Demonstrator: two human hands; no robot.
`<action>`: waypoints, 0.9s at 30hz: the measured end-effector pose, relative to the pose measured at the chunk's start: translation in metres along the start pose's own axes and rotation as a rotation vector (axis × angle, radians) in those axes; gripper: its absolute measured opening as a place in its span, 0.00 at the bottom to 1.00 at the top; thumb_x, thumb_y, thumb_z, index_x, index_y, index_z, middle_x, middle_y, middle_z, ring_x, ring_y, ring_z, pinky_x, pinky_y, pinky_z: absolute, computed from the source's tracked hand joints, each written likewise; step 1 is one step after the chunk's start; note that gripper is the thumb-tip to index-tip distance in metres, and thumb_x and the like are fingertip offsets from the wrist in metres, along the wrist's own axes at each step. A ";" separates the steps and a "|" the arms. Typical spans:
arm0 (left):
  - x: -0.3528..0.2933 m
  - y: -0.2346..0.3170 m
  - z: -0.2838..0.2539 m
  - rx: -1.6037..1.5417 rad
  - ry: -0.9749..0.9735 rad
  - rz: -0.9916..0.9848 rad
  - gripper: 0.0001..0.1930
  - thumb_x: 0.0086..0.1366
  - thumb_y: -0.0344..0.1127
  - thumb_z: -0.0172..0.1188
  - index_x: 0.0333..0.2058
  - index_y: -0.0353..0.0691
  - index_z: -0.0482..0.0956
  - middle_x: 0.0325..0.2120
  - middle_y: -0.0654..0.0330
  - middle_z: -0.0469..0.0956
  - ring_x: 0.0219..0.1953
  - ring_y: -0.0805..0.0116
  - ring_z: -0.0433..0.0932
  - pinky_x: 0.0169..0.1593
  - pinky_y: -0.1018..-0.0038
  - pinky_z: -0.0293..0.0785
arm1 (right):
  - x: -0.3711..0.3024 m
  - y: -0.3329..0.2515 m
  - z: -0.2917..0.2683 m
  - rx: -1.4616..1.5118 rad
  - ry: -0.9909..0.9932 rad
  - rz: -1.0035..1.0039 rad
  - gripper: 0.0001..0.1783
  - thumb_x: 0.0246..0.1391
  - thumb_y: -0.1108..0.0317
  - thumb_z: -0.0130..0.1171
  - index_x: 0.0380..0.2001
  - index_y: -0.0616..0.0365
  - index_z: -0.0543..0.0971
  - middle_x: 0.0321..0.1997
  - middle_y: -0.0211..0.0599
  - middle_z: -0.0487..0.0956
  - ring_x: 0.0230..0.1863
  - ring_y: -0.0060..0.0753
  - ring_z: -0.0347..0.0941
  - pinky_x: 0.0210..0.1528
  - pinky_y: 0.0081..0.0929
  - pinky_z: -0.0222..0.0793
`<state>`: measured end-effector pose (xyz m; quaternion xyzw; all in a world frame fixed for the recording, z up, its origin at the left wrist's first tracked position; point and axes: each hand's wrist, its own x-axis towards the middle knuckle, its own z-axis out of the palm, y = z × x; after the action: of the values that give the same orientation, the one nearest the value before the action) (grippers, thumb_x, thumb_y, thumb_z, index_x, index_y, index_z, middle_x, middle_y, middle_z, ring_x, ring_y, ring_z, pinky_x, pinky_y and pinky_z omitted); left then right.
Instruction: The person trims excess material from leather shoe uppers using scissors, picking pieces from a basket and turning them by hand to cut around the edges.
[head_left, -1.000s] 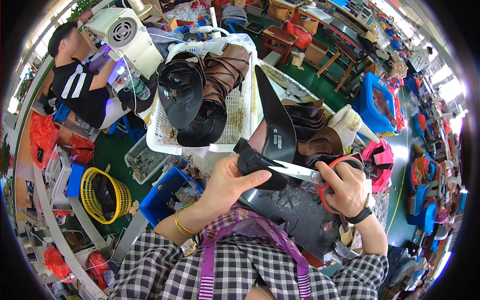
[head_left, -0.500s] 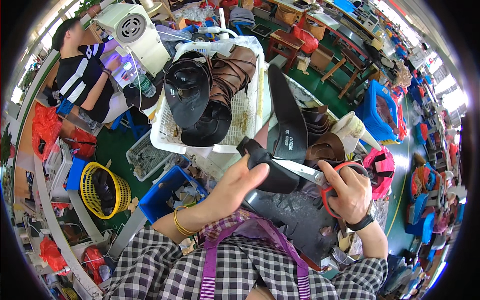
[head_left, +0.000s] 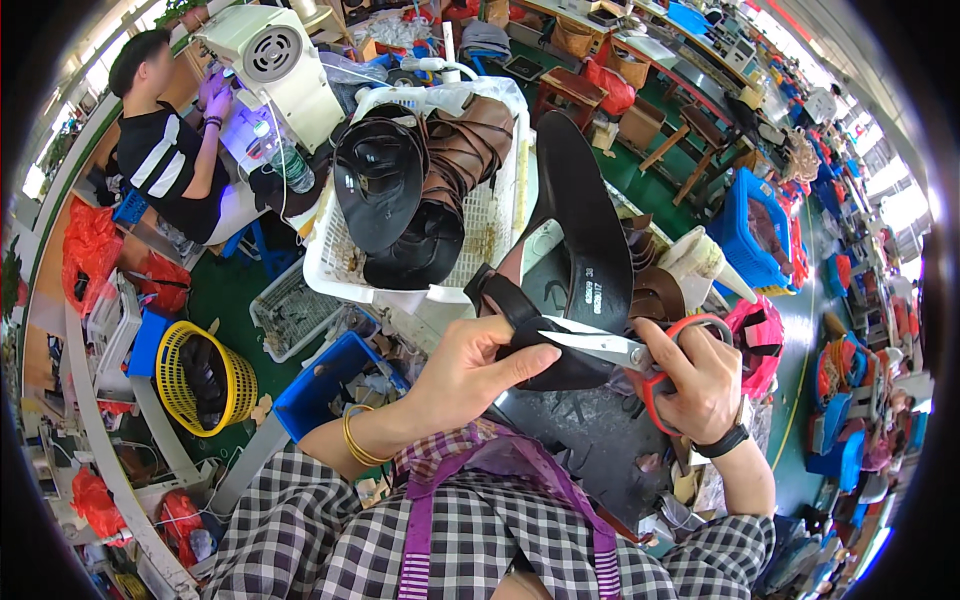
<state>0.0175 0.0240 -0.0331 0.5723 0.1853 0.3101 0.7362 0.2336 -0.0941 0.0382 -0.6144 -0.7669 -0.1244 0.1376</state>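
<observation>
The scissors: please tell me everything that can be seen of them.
The scissors have shiny, metal-looking blades, a pivot and red handles, which the right hand grips. The blades, slightly apart, point leftward toward the left hand, over a black shoe piece; whether they touch it is unclear.

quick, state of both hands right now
Left hand: closed, pinching a black strap.
Right hand: closed around the handles of red-handled scissors.
</observation>
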 end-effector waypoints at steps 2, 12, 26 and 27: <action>-0.002 -0.002 -0.001 0.029 -0.022 -0.008 0.14 0.62 0.36 0.60 0.22 0.34 0.75 0.15 0.74 0.64 0.20 0.88 0.56 0.21 0.81 0.49 | -0.002 0.001 0.001 -0.001 -0.002 -0.028 0.34 0.27 0.72 0.67 0.47 0.49 0.76 0.20 0.31 0.64 0.20 0.31 0.67 0.22 0.31 0.65; -0.003 0.002 0.005 0.032 -0.010 -0.017 0.14 0.63 0.37 0.60 0.22 0.34 0.74 0.15 0.73 0.64 0.20 0.86 0.57 0.21 0.81 0.50 | -0.010 -0.002 0.009 0.045 0.034 0.015 0.32 0.28 0.70 0.71 0.45 0.52 0.77 0.19 0.31 0.65 0.19 0.33 0.68 0.21 0.30 0.62; 0.025 0.053 -0.019 0.373 -0.488 -0.167 0.17 0.61 0.40 0.62 0.20 0.33 0.73 0.15 0.72 0.65 0.19 0.86 0.58 0.21 0.81 0.53 | -0.007 0.016 -0.010 0.108 -0.061 -0.035 0.27 0.31 0.66 0.69 0.42 0.47 0.77 0.22 0.32 0.64 0.21 0.34 0.66 0.22 0.31 0.62; 0.027 0.054 -0.019 0.388 -0.525 -0.182 0.17 0.60 0.41 0.62 0.21 0.33 0.74 0.15 0.72 0.66 0.20 0.86 0.59 0.21 0.81 0.54 | -0.006 0.016 -0.009 0.112 -0.059 -0.049 0.27 0.31 0.66 0.69 0.42 0.48 0.76 0.22 0.32 0.64 0.21 0.34 0.66 0.22 0.32 0.62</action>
<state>0.0118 0.0639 0.0158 0.7430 0.0954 0.0440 0.6610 0.2510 -0.0995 0.0444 -0.5901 -0.7912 -0.0662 0.1461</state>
